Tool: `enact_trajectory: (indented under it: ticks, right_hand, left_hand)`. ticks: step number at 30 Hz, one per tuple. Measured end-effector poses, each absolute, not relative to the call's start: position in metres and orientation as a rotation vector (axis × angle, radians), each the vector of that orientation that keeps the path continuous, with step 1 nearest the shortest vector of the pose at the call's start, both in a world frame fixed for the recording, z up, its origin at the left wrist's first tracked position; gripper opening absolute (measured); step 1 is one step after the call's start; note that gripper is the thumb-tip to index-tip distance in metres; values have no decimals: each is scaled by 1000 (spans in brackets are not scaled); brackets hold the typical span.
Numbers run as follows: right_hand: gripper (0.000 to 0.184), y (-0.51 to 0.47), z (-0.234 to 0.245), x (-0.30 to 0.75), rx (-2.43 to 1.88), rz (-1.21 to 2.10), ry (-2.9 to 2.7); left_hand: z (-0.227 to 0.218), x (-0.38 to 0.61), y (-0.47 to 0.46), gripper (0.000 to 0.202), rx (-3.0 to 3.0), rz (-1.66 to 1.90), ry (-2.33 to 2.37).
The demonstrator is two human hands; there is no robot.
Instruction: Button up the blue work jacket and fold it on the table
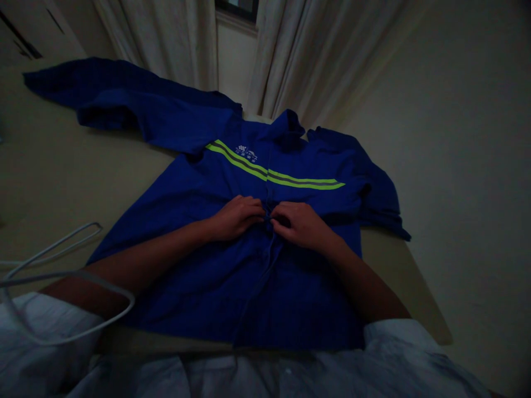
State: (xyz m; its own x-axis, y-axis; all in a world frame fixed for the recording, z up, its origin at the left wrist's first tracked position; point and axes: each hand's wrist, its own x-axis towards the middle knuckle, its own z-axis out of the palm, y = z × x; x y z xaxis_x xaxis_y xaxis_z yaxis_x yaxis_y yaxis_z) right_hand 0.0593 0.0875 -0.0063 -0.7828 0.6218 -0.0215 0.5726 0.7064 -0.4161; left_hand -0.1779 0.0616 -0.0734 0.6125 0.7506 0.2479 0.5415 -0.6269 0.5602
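Note:
A blue shirt (207,193) with yellow-green chest stripes and a small white logo lies flat, front up, on a pale table (50,166). My left hand (236,217) and my right hand (301,224) meet at the shirt's centre placket, just below the stripes. Both have their fingers curled in a pinch on the fabric edges there. The fingertips touch each other; what lies between them is too dark to make out. One sleeve stretches out to the far left, the other is bunched at the right.
A white cable (53,254) loops across the table's left side and over my left forearm. Pale curtains (290,55) hang behind the table, with a wall to the right. The table's right edge runs close beside the shirt.

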Motion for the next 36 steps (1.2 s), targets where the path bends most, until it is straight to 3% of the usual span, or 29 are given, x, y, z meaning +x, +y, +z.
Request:
enact_trajectory:
  ticks: [18, 22, 25, 28, 30, 32, 35, 36]
  right_hand:
    - [12, 91, -18, 53, -1307, 341, -2845]
    - [13, 112, -15, 73, -1346, 543, -2908]
    - [7, 116, -6, 90, -1312, 518, -2884]
    - [47, 109, -1, 91, -1055, 460, -2802]
    - [57, 105, -1, 85, -823, 566, -2848]
    - [47, 103, -2, 79, -764, 632, -2915]
    - [17, 105, -3, 75, -1108, 502, -2916]
    - [16, 105, -3, 74, -1251, 429, -2896]
  left_hand:
    - [-70, -179, 59, 23, 2440, 658, 942]
    - [-60, -180, 60, 22, 2388, 641, 821]
    - [-56, -184, 69, 41, 2223, 563, 848]
    - [-60, -186, 74, 44, 2231, 640, 1146]
    - [-64, -187, 73, 32, 2389, 669, 1297]
    - [-68, -186, 69, 33, 2528, 595, 1327]
    - [-69, -185, 66, 48, 2592, 443, 1321]
    - [-68, -185, 65, 51, 2606, 408, 1328]
